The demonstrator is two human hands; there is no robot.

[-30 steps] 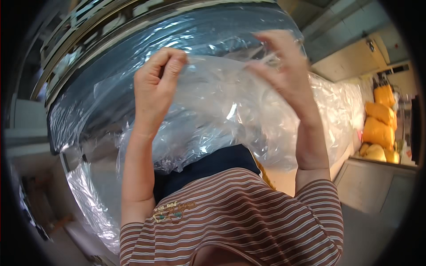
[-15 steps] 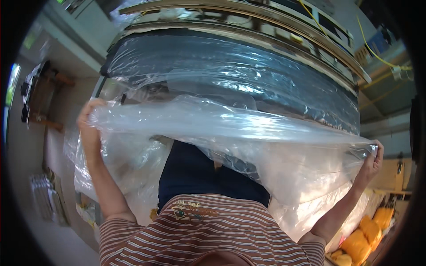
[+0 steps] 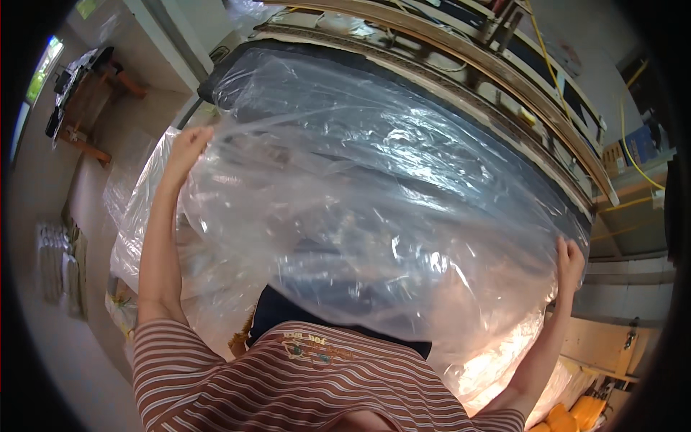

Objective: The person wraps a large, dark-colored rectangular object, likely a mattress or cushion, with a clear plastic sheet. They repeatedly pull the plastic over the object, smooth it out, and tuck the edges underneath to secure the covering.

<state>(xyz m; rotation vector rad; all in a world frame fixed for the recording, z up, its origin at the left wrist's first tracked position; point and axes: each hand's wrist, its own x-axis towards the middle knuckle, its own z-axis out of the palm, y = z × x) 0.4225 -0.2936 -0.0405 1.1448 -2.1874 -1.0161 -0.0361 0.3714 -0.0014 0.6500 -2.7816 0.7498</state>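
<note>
A wide sheet of clear plastic film (image 3: 345, 223) stretches between my two hands, in front of my body. My left hand (image 3: 191, 147) pinches its edge on the left side, fingers closed. Toward the right end of the dark work surface, my right hand (image 3: 570, 259) grips the opposite edge with bent fingers. The far part of the film lies over the dark surface (image 3: 317, 54), wrinkled and shiny. Its near part billows down over my lap.
Beyond the dark surface runs a long wooden rail (image 3: 446, 36) with a machine frame. A yellow cord (image 3: 625, 137) hangs at the right. More crumpled plastic (image 3: 137, 223) lies at the left, near a wooden stand (image 3: 90, 119). Orange bundles (image 3: 586, 412) sit at the lower right.
Both hands have moved inward, the left also upward. The film, gathered in a taut band before, now spreads loosely over the surface and toward me. The view has turned slightly.
</note>
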